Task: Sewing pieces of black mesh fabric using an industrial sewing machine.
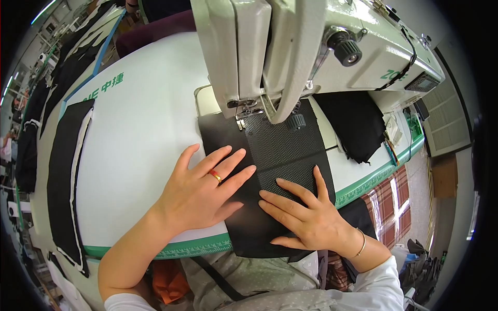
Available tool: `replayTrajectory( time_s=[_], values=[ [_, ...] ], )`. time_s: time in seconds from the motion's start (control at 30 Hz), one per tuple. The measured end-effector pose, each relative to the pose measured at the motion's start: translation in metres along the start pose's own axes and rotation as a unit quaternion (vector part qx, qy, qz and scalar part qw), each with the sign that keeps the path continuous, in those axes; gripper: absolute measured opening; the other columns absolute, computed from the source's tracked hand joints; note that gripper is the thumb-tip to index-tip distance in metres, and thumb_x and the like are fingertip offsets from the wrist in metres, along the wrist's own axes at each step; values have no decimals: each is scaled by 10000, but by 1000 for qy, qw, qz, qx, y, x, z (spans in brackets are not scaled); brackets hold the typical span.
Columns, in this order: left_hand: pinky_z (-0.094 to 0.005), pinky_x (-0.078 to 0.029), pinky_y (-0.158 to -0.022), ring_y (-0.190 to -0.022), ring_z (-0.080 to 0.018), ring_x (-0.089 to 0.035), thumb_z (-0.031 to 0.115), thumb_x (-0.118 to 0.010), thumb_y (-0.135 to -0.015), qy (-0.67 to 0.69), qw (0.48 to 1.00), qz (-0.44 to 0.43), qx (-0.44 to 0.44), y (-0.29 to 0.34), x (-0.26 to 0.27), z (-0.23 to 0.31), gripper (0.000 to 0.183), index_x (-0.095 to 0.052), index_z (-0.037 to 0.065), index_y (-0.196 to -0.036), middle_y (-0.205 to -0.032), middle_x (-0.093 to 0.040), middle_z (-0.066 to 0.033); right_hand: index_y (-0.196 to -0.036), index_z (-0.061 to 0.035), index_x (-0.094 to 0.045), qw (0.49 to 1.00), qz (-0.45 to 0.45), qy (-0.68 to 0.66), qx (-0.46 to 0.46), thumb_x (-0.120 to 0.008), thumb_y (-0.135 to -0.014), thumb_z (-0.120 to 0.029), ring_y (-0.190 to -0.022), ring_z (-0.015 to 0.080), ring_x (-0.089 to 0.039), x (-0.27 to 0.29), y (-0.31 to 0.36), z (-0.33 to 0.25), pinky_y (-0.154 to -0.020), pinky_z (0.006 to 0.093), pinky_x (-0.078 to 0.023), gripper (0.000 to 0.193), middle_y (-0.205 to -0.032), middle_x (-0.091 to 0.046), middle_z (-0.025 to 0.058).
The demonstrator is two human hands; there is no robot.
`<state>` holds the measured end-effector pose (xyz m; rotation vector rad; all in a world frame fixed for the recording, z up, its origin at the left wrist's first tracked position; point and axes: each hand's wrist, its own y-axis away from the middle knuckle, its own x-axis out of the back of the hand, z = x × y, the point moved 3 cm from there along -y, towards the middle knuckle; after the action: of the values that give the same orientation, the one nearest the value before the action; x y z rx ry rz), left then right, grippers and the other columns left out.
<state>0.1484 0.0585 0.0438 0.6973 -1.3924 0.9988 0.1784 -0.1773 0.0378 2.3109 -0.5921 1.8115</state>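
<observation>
A black panel of fabric [231,228], part smooth and part dotted with small perforations, lies under the sewing machine's presser foot [241,124] and reaches over the table's front edge. My left hand [207,186], with a ring on one finger, rests with fingers spread on the panel's smooth left part. To its right, my right hand [306,212] lies with fingers spread on the perforated part. Neither hand grips anything. The sewing machine's pale head [259,52] stands over the panel's far end and hides some of it.
A long black strip with a white edge [67,181] lies at the table's left. Black cloth [353,124] sits right of the needle area. A green ruler edge [192,247] borders the white table [135,129]. Plaid cloth [389,202] is beyond the right edge.
</observation>
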Motion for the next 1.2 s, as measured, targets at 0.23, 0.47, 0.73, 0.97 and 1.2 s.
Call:
replayTrajectory(
  time_s=[0.23, 0.47, 0.73, 0.97, 1.2],
  values=[
    [-543, -366, -1090, -1379, -220, -493, 313, -829, -745, 1, 999, 37, 17, -10, -4, -19, 677, -636, 216, -1387, -1507, -541, -29, -1447, -170, -575, 1000, -10, 14, -1, -715, -836, -554, -1420, 258, -455, 6, -18, 18, -1131, 773, -206, 735, -1535, -499, -9],
    [-551, -362, -1101, -1342, -205, -524, 273, -803, -777, -38, 997, 65, 15, -18, -4, -34, 624, -633, 228, -1375, -1451, -573, -15, -1447, -173, -575, 1000, -1, 20, 17, -710, -850, -543, -1420, 253, -459, 9, -37, 33, -1122, 770, -234, 715, -1523, -510, -12],
    [-553, -367, -1107, -1290, -182, -573, 214, -789, -798, -22, 994, 105, 4, -19, -7, -42, 496, -700, 249, -1285, -1378, -628, 16, -1467, -171, -551, 999, -2, 33, 24, -713, -857, -537, -1423, 255, -458, 10, -47, 41, -1118, 767, -249, 730, -1528, -503, -8],
    [-537, -382, -1114, -1263, -203, -599, 111, -744, -840, 36, 991, 127, 11, -17, -9, -49, 376, -732, 221, -1199, -1345, -648, 25, -1432, -147, -581, 999, 5, 41, 36, -717, -874, -480, -1408, 260, -474, 18, -52, 42, -1136, 739, -256, 664, -1519, -518, 10],
    [-404, -488, -1008, -1145, -239, -665, -88, -646, -781, 204, 969, 138, 6, -8, -8, -56, 292, -781, 110, -948, -1144, -730, -28, -1266, -67, -664, 981, 145, -122, -35, -785, -806, -98, -1264, 277, -606, 17, -18, 19, -1192, 562, -320, 477, -1326, -640, 101]
  ],
)
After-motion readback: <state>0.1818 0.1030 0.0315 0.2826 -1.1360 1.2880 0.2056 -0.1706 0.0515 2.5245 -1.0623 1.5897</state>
